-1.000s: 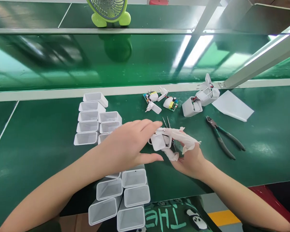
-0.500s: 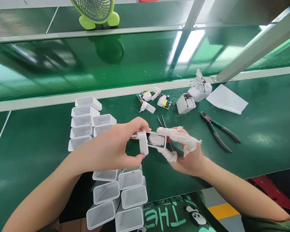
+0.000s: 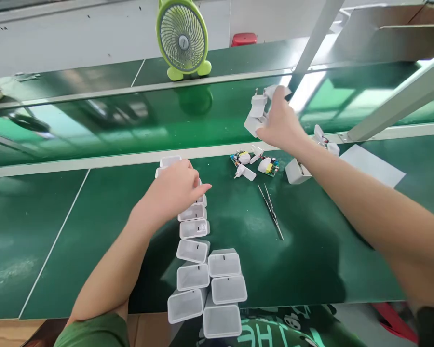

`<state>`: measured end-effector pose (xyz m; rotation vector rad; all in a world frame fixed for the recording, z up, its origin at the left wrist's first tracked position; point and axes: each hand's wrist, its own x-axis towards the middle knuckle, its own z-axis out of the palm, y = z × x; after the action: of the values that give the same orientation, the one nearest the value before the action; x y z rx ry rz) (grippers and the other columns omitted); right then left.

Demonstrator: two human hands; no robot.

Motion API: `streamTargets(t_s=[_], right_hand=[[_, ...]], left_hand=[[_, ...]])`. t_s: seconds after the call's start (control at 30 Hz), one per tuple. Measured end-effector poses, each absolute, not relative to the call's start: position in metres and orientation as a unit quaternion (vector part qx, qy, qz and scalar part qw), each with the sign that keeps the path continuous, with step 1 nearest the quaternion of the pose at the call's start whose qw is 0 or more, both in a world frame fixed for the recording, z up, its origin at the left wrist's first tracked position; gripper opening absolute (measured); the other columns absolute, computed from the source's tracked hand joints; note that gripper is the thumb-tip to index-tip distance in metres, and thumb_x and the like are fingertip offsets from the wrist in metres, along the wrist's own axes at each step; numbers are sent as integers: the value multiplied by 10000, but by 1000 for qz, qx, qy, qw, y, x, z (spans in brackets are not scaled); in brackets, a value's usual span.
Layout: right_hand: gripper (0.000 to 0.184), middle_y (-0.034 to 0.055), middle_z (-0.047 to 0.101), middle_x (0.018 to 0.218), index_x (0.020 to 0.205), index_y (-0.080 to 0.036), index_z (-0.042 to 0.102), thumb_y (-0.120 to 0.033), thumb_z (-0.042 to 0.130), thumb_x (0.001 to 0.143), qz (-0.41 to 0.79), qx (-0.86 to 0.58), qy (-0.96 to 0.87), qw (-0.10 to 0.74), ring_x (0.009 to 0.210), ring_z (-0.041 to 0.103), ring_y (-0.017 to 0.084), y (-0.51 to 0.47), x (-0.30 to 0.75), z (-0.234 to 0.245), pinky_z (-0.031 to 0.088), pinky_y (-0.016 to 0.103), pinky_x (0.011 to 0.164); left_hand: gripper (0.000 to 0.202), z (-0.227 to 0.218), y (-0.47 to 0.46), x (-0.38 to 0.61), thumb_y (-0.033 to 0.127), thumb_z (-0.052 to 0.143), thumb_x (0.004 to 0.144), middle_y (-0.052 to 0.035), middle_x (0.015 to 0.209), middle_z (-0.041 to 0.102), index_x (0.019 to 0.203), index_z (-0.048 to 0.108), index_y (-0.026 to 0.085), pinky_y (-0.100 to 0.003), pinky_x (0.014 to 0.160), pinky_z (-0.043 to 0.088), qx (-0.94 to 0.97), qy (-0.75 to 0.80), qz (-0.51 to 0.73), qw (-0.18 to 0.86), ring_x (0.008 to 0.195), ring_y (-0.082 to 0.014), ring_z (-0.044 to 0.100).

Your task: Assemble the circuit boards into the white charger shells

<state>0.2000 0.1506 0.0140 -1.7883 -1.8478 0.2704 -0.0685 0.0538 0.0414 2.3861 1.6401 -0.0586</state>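
My right hand (image 3: 284, 118), with white covers on some fingertips, is raised at the far side of the bench. It grips a white plastic charger housing (image 3: 253, 124) with a two-pin plug cap (image 3: 259, 103) at its top. My left hand (image 3: 173, 190) hovers over the far part of the left row of open white housings (image 3: 193, 229). Its thumb sticks out to the right; the other fingers bend downward and are partly hidden. Whether it touches a housing I cannot tell. Metal tweezers (image 3: 272, 212) lie on the green bench between both arms.
Near the back edge lie circuit boards (image 3: 269, 166) and loose plug caps (image 3: 246, 172). A filled housing (image 3: 296, 172) and a white sheet (image 3: 374, 164) sit at the right. More open housings (image 3: 222, 320) stand in front. A green fan (image 3: 183, 43) stands on the shelf.
My left hand has let go of the charger housing and moved left over the empty housings. My right hand has carried the charger housing up and away. The view has tilted upward.
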Motion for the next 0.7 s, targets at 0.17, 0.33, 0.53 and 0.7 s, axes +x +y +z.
streamTargets(t_s=[0.17,0.33,0.53,0.7], right_hand=[[744,232,585,1225,1427,-104,259,-37,575,757,121,-730,-650,173,1065,621,327,193,197,-3,509,436,841],[570,237,545,1298,1310,-106,428,-67,565,758,44,-683,-722,99,1135,588,351,139,183,17,479,402,827],[61,121,686,868,792,-178,605,-144,564,763,73,-612,-779,-118,906,659,292,71,168,9,348,312,597],[77,94,666,863,789,-195,572,-160,503,799,45,-624,-776,-79,838,627,246,71,182,26,306,304,571]], left_hand=[[393,20,56,-57,320,544,971,-122,885,569,634,633,137,-400,744,478,817,571,-38,79,837,-259,581],[319,13,52,-51,207,498,975,-108,970,556,716,673,143,-385,803,487,836,539,12,101,909,-241,560],[150,17,39,-38,275,656,935,-86,1057,571,836,664,162,-385,895,491,865,469,39,173,1022,-246,555],[593,10,39,-39,463,812,805,-128,1177,623,1214,532,138,-433,917,473,845,517,15,135,1079,-314,569]])
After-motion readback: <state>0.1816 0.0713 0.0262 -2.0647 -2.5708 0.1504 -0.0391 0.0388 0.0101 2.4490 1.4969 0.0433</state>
